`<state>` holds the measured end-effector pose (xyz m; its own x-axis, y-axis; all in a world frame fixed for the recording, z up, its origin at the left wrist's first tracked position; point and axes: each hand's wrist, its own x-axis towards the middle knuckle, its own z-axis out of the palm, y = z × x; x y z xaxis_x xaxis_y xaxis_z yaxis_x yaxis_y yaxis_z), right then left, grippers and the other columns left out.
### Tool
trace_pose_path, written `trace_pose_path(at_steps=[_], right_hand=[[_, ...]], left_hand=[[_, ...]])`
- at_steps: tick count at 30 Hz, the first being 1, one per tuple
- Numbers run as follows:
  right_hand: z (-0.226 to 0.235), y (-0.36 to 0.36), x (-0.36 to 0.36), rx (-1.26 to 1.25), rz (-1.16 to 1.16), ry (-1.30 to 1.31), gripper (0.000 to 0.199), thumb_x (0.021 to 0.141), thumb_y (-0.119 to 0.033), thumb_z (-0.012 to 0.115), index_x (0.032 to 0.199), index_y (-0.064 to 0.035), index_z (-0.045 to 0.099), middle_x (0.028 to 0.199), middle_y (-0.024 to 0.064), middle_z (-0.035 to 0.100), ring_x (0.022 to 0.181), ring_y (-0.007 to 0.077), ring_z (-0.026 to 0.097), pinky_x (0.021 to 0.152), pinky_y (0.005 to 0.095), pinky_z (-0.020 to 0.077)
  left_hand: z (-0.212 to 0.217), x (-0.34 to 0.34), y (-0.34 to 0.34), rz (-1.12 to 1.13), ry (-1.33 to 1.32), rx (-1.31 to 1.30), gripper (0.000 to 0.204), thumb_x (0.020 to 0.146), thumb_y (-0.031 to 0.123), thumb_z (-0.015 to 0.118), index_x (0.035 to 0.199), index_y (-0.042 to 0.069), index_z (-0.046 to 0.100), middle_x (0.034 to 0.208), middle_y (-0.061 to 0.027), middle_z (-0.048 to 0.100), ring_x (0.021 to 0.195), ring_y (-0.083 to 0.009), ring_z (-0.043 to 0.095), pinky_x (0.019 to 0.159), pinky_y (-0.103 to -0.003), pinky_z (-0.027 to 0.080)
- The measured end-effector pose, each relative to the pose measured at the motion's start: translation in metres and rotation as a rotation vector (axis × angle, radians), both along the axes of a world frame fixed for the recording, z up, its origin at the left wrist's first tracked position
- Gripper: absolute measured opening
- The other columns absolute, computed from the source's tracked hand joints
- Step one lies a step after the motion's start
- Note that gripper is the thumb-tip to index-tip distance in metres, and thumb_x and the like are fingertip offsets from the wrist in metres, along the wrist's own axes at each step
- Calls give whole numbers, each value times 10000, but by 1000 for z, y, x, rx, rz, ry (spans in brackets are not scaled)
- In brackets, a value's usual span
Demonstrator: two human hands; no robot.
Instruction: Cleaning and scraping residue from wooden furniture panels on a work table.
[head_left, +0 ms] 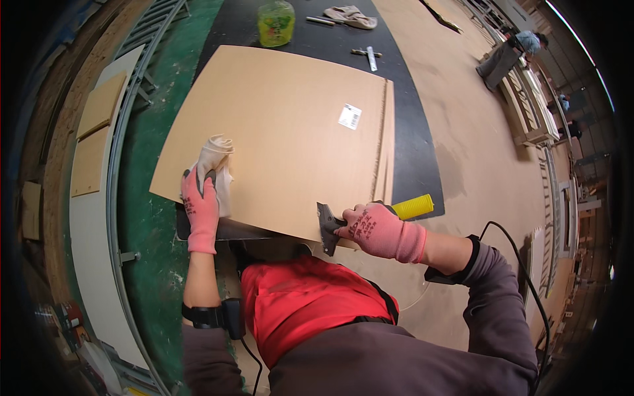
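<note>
In the head view, a large light brown board lies on a dark desk and covers most of it. The near edge of the board hangs over the near edge of the desk, above the person's red apron, so the near part of the desk is hidden.

The left hand, in a pink glove, presses on a cream cloth near the near left corner of the board. Its fingers are curled on the cloth and grip it.

The right hand, also in a pink glove, is at the near right corner of the board. Its fingers are closed around a tool with a yellow handle. The dark blade touches the near edge of the board; the hand hides the middle of the tool.

A small white label sits on the board toward its right edge. At the far edge of the desk stands a clear jar with yellow-green content, cut off by the picture's top; what is inside is hard to tell. Another cloth and some small tools lie near it.
</note>
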<state>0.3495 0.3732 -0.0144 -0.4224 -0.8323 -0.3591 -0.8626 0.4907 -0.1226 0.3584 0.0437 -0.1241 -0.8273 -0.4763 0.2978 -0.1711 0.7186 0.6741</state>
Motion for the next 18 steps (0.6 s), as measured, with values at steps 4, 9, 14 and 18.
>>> trace_pose_path(at_steps=[4,9,14,18], right_hand=[[-3,-35,-8,12,15,27,224,862,-270,441,967,-186,621,811,83,543,747,237,578,595,355,458],[1,-105,-25,40,31,-31,233,863,-282,439,975,-186,619,833,92,551,768,244,576,601,364,460],[0,-179,-40,21,50,-55,239,860,-302,447,968,-182,622,859,105,558,779,255,574,617,369,461],[-4,-229,-49,-39,36,-47,248,850,-314,459,968,-177,628,856,109,555,782,257,572,625,370,461]], left_hand=[[30,18,-44,186,142,308,358,870,139,470,1135,-102,454,1115,-218,533,1019,-287,514,892,-332,375],[21,64,-137,361,144,367,353,880,155,463,1137,-86,461,1078,-191,552,949,-254,528,845,-329,395],[-8,106,-204,432,-17,356,361,888,178,466,1144,-76,463,1053,-182,557,939,-247,527,829,-323,400],[-38,121,-231,455,-109,461,373,892,182,458,1165,-71,453,1064,-188,555,941,-259,528,836,-325,395]])
